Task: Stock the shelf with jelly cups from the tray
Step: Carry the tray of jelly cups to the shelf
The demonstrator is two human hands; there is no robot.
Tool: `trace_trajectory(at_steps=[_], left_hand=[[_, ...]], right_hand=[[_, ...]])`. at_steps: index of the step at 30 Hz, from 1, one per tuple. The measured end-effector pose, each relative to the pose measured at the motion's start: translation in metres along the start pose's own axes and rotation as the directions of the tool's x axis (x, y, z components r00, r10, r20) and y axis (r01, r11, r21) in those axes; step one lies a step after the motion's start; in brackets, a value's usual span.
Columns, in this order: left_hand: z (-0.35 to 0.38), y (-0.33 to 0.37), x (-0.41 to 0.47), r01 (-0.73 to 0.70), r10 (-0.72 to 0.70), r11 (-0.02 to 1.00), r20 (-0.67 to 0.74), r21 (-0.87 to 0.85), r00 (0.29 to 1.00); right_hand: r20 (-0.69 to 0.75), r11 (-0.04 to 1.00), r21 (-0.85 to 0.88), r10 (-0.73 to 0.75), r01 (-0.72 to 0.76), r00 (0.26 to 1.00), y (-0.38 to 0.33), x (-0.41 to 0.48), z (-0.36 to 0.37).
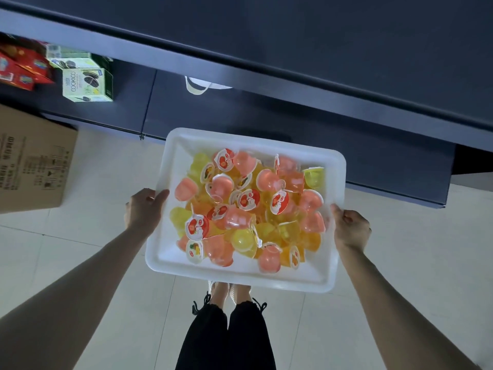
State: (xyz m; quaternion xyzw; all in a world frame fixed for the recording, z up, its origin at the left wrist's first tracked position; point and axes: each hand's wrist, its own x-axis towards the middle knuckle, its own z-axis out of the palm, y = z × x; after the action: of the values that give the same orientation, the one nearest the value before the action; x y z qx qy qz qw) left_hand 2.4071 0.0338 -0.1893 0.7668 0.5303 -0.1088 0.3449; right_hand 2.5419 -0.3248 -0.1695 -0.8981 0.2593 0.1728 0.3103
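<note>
Item: white tray (170,252), held above the floor and heaped with pink, yellow and orange jelly cups (248,206) (loose, none seen on the shelf). Left hand (144,209) clasps the rim at 9 o'clock, and right hand (350,228) clasps it at 3 o'clock. Dark shelf (266,116) lies at 12 o'clock. Risk: freeing either hand to pick would likely tip the tray, sliding cups over its low rim.

White tray (177,153) of jelly cups (248,206) held over a tiled floor (106,169), facing a dark shelf (320,49).
The left hand (144,209) grips the tray's rim at 9 o'clock and the right hand (350,228) at 3 o'clock. Pink, orange and yellow cups lie heaped inside. The shelf runs across at 12 o'clock, green cookie boxes (86,85) stand at 10 o'clock, and a cardboard box (32,161) sits at 9 o'clock.
</note>
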Motion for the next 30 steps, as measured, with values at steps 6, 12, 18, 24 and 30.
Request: trace_trajectory(at_steps=[6,12,18,24,30], left_hand=[[0.017,-0.018,0.015,-0.037,0.035,0.998,0.04,0.045,0.999],[0.017,-0.017,0.012,-0.071,0.069,0.996,0.032,0.049,0.997],[0.015,-0.016,0.012,-0.063,0.06,0.995,0.041,0.076,0.997],[0.016,-0.009,0.013,-0.084,0.078,0.991,0.064,0.102,0.995],[0.016,-0.003,0.001,-0.064,0.045,0.986,0.125,0.155,0.991]], right_hand=[[0.003,0.998,0.015,0.056,-0.056,0.998,0.021,0.005,0.025],[-0.005,0.999,0.021,0.045,-0.045,0.999,0.026,0.005,0.026],[-0.01,1.0,-0.006,0.029,-0.029,1.0,0.023,0.004,0.026],[-0.012,0.997,-0.046,0.054,-0.054,0.998,0.027,0.001,0.024],[0.061,0.998,-0.039,0.047,-0.045,0.997,0.032,-0.009,0.02]])
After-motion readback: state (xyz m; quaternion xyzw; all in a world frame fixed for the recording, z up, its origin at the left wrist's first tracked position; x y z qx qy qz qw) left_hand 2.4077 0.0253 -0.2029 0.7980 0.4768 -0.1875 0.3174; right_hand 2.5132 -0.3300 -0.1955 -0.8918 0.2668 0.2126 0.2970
